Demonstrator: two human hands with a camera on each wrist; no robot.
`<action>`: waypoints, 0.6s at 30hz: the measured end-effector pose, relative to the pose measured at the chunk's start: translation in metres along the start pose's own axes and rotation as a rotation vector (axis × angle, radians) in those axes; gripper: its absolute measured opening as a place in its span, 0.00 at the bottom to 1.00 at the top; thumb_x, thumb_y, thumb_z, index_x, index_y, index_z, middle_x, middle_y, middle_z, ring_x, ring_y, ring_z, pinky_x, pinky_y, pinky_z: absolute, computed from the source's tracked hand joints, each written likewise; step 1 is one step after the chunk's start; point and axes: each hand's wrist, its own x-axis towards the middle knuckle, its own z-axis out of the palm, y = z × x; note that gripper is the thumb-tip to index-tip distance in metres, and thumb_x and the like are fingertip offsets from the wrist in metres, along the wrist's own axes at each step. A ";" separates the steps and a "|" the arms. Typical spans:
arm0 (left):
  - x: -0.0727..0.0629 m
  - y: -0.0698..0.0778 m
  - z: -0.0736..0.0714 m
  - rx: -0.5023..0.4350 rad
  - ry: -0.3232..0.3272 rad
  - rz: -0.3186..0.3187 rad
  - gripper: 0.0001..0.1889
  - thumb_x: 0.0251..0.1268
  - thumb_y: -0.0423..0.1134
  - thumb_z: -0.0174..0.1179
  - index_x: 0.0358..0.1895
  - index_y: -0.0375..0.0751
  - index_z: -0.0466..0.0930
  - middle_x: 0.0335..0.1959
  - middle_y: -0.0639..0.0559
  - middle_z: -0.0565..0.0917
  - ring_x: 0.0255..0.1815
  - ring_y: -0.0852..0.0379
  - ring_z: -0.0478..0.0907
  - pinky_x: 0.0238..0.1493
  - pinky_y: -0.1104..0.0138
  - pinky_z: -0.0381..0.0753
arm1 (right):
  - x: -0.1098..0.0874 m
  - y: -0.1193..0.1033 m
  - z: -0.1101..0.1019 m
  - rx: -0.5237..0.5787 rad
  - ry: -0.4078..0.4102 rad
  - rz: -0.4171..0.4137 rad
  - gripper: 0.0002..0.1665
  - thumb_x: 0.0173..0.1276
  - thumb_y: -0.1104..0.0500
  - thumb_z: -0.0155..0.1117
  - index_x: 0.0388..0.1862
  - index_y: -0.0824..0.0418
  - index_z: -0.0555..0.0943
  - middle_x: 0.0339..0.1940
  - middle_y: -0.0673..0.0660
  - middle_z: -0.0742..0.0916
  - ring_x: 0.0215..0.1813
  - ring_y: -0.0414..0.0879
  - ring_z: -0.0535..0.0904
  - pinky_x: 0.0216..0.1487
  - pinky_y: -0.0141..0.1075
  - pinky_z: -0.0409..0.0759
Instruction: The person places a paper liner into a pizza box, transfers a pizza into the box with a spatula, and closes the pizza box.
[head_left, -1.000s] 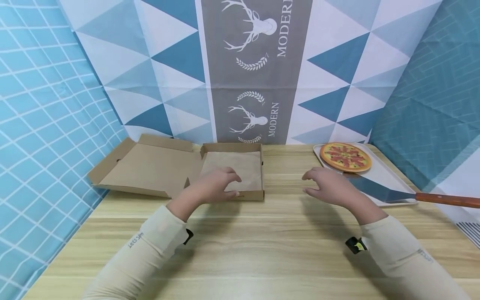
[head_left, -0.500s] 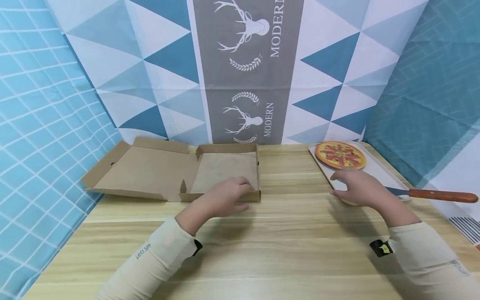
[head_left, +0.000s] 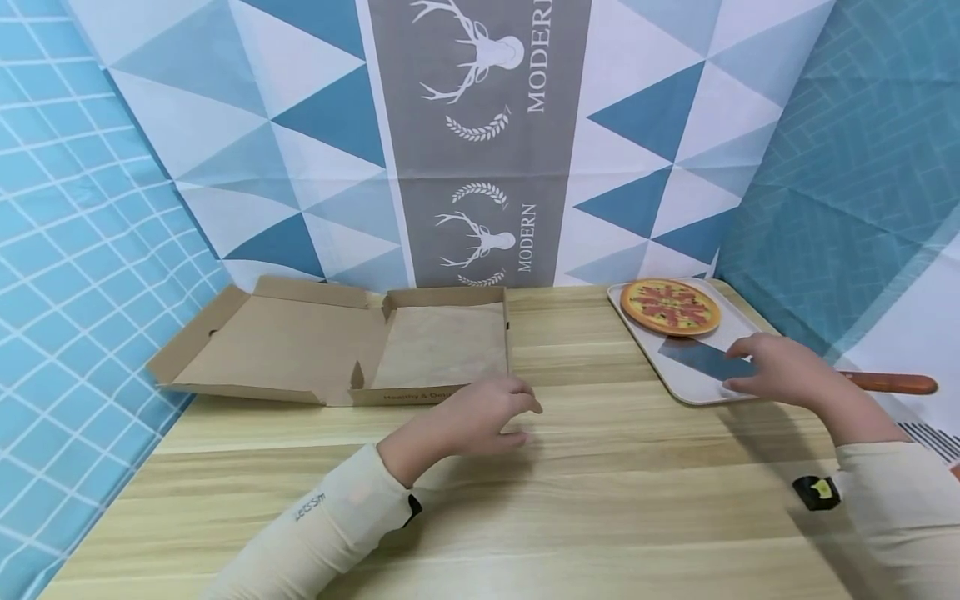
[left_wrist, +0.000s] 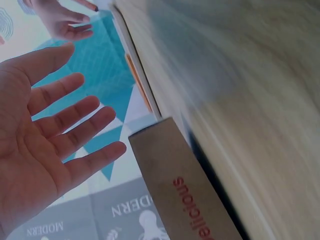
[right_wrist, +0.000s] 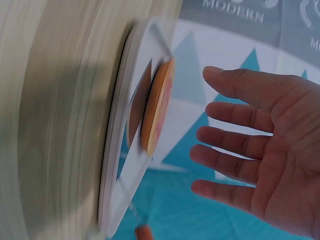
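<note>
My right hand (head_left: 787,371) hovers over the near right part of a white tray (head_left: 686,387), fingers relaxed and holding nothing. On that tray a pizza (head_left: 670,307) with an orange crust lies at the back left. A metal spatula (head_left: 697,357) lies across the tray in front of it, and its wooden handle (head_left: 892,382) reaches past the right edge; my hand hides the part between. My left hand (head_left: 476,417) is held above the table just in front of an open cardboard pizza box (head_left: 423,395). Its fingers are spread in the left wrist view (left_wrist: 45,130), with nothing in them.
The box's lid (head_left: 285,346) is folded open flat to the left, and a sheet of brown paper (head_left: 442,342) lines its base. A wooden table (head_left: 570,492) carries everything. Patterned cloth walls (head_left: 480,142) stand behind and at both sides.
My right hand has moved right, from beside the tray to over the spatula. The left hand has shifted right and a little nearer, away from over the box. The head view has turned slightly right.
</note>
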 end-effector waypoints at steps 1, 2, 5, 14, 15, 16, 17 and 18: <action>0.001 0.001 0.001 0.000 -0.010 0.003 0.16 0.65 0.42 0.65 0.53 0.40 0.80 0.51 0.46 0.79 0.51 0.51 0.78 0.54 0.63 0.77 | -0.002 0.005 -0.001 0.011 -0.005 0.017 0.26 0.57 0.54 0.75 0.45 0.74 0.82 0.40 0.66 0.86 0.44 0.63 0.81 0.42 0.56 0.79; 0.003 0.003 0.001 0.000 -0.019 0.006 0.16 0.65 0.42 0.64 0.53 0.40 0.80 0.52 0.46 0.79 0.51 0.51 0.78 0.54 0.64 0.77 | -0.005 0.009 -0.001 0.020 -0.007 0.033 0.27 0.57 0.53 0.75 0.45 0.74 0.82 0.41 0.66 0.86 0.45 0.63 0.81 0.42 0.56 0.80; 0.007 0.006 0.004 -0.007 -0.048 0.008 0.16 0.66 0.43 0.63 0.53 0.41 0.80 0.53 0.47 0.78 0.53 0.52 0.78 0.55 0.64 0.76 | -0.013 0.021 -0.003 0.051 -0.012 0.069 0.28 0.57 0.52 0.75 0.46 0.74 0.81 0.40 0.67 0.86 0.44 0.64 0.81 0.42 0.56 0.80; 0.015 0.013 0.012 -0.025 -0.084 0.038 0.16 0.67 0.45 0.63 0.53 0.41 0.81 0.51 0.49 0.79 0.51 0.56 0.78 0.53 0.68 0.76 | -0.031 0.052 -0.018 0.036 -0.049 0.119 0.31 0.58 0.53 0.74 0.48 0.79 0.78 0.41 0.71 0.84 0.43 0.66 0.80 0.40 0.57 0.79; 0.016 0.013 0.012 -0.024 -0.081 0.046 0.16 0.67 0.45 0.63 0.52 0.41 0.81 0.51 0.49 0.79 0.51 0.56 0.78 0.53 0.68 0.76 | -0.032 0.057 -0.020 0.035 -0.058 0.120 0.32 0.59 0.53 0.74 0.48 0.79 0.78 0.41 0.72 0.84 0.44 0.67 0.80 0.40 0.57 0.79; 0.016 0.014 0.013 -0.024 -0.078 0.054 0.15 0.67 0.44 0.63 0.52 0.41 0.81 0.51 0.49 0.79 0.51 0.56 0.78 0.53 0.68 0.76 | -0.033 0.062 -0.023 0.033 -0.072 0.125 0.33 0.59 0.52 0.73 0.49 0.80 0.77 0.42 0.73 0.83 0.44 0.68 0.79 0.40 0.57 0.79; 0.016 0.014 0.013 -0.021 -0.079 0.058 0.15 0.67 0.44 0.63 0.52 0.41 0.81 0.50 0.49 0.79 0.51 0.56 0.78 0.53 0.69 0.76 | -0.033 0.066 -0.025 0.028 -0.087 0.128 0.34 0.60 0.51 0.73 0.49 0.80 0.77 0.42 0.73 0.83 0.45 0.69 0.79 0.40 0.56 0.79; 0.017 0.015 0.013 -0.019 -0.081 0.058 0.15 0.67 0.44 0.63 0.52 0.41 0.81 0.50 0.50 0.79 0.51 0.57 0.78 0.53 0.69 0.76 | -0.033 0.071 -0.027 0.025 -0.100 0.135 0.34 0.60 0.51 0.73 0.50 0.80 0.77 0.43 0.74 0.82 0.46 0.70 0.78 0.40 0.56 0.79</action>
